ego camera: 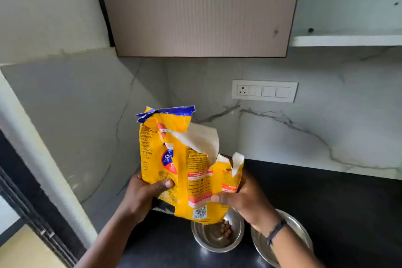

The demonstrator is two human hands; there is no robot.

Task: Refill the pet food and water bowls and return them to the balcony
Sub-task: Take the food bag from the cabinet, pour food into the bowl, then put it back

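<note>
A yellow pet food bag (174,165) with a torn blue top is held above the black counter (326,198). My left hand (143,196) grips its lower left side, thumb across the front. My right hand (243,198) holds its lower right edge by the torn white flap. Directly below the bag stands a small steel bowl (208,239) with a few brown kibble pieces (226,228) in it. A second steel bowl (298,230) sits to its right, partly hidden under my right wrist; what it holds cannot be seen.
A marble backsplash runs behind the counter, with a white switch and socket plate (264,91) on it. A wall cabinet (195,8) hangs overhead and a white shelf (345,40) is at upper right. A dark door frame (32,213) lies at lower left.
</note>
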